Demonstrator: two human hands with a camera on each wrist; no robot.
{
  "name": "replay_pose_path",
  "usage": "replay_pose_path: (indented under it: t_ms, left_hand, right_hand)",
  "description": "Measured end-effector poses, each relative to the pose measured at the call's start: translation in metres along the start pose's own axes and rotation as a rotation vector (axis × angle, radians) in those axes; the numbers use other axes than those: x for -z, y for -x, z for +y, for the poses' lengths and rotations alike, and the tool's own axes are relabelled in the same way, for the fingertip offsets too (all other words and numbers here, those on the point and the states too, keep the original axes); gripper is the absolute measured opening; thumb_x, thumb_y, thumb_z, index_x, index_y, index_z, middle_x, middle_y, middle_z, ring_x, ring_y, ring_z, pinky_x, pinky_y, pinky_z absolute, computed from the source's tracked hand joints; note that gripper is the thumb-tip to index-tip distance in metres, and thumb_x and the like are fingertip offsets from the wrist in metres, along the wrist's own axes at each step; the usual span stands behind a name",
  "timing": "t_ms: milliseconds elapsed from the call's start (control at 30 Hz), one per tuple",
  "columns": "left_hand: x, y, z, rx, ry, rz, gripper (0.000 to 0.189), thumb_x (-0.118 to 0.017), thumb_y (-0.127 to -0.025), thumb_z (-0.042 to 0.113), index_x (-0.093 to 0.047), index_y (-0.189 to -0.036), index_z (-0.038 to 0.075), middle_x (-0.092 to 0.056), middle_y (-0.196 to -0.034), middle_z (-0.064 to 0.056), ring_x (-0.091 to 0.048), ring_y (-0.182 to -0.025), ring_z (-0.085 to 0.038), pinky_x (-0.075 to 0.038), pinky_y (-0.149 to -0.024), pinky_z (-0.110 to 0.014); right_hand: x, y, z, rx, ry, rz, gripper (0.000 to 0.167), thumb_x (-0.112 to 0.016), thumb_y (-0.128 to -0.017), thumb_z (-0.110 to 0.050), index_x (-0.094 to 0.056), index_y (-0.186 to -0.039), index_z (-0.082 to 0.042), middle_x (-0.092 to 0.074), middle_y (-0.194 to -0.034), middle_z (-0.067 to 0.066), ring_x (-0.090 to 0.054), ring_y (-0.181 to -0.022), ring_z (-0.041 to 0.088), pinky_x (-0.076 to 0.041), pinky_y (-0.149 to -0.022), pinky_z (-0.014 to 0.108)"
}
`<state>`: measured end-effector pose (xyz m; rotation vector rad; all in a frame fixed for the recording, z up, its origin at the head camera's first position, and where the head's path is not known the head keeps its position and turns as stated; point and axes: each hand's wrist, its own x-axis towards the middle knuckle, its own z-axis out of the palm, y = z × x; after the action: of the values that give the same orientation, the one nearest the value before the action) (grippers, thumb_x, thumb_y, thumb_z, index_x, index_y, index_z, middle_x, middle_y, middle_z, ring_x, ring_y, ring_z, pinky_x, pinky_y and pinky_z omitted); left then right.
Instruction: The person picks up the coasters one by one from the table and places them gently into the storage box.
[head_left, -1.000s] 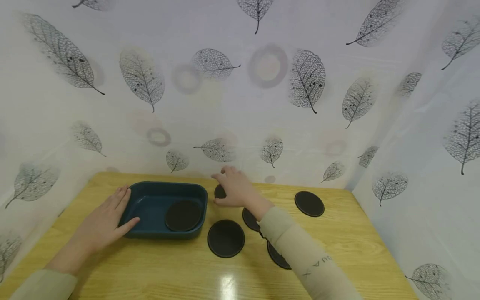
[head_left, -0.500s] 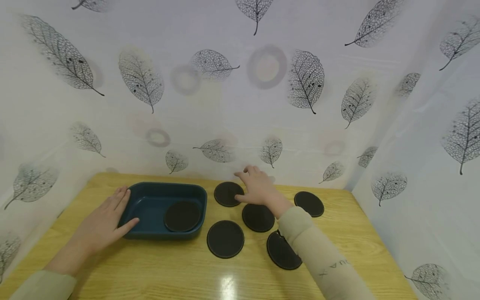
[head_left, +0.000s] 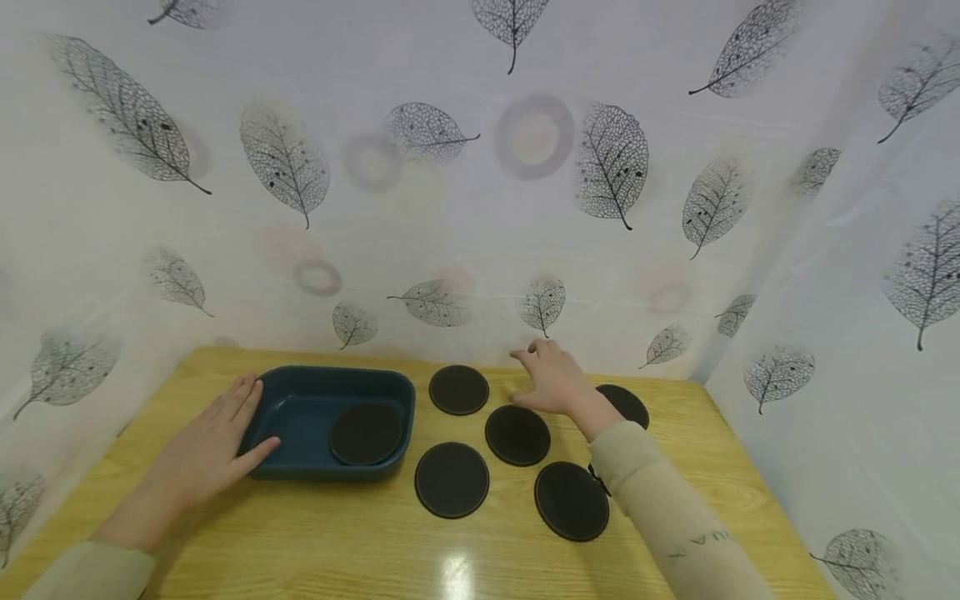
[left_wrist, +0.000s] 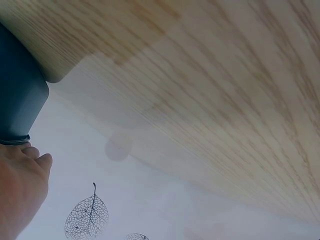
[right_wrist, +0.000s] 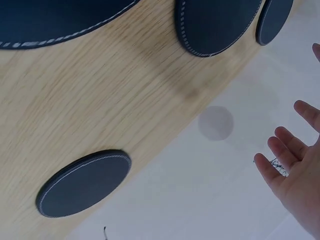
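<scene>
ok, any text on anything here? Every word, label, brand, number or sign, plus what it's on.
"X A U": approximate reading of dark letters on the right sleeve, head view; the lettering is too small and blurred to be sure of, and any further letters can't be made out.
Blue tray: none readable.
Black discs: none readable, just edge stitching.
Wall covering: no words, only leaf and ring prints.
</scene>
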<state>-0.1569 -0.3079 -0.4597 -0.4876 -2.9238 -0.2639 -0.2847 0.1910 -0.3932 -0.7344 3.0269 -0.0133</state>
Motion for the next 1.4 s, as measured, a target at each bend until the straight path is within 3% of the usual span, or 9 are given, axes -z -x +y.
replay_pose_path:
  t_ms: [467,767,1400]
  left_hand:
    - [0.001,0.001,0.000,0.013,0.010,0.000,0.094,-0.058,-0.106,0.050,-0.021,-0.162,-0.015,-0.020,-0.171,-0.036,-0.015,-0.163,-0.049,0.021,-0.128,-0.024]
    - [0.001,0.002,0.001,0.024,0.013,-0.014,0.094,-0.056,-0.107,0.051,-0.019,-0.163,-0.014,-0.017,-0.173,-0.034,-0.014,-0.163,-0.048,0.024,-0.124,-0.019]
    - [-0.002,0.001,0.000,0.006,0.009,0.010,0.094,-0.058,-0.106,0.050,-0.019,-0.164,-0.013,-0.019,-0.173,-0.034,-0.014,-0.164,-0.046,0.024,-0.121,-0.014]
  right_hand:
    - [-0.009,0.021,0.048,-0.101,-0.067,0.010,0.072,-0.073,-0.095,-0.045,-0.054,-0.155,-0.008,-0.051,-0.145,0.029,-0.052,-0.129,0.047,-0.050,-0.102,0.067]
    - [-0.020,0.035,0.079,-0.133,-0.059,0.007,0.073,-0.072,-0.095,-0.042,-0.054,-0.152,-0.002,-0.053,-0.136,0.034,-0.054,-0.120,0.050,-0.051,-0.094,0.067]
    - [-0.039,0.055,0.112,-0.237,-0.023,-0.074,0.077,-0.071,-0.096,-0.051,-0.054,-0.152,-0.001,-0.056,-0.130,0.035,-0.056,-0.114,0.049,-0.053,-0.095,0.065]
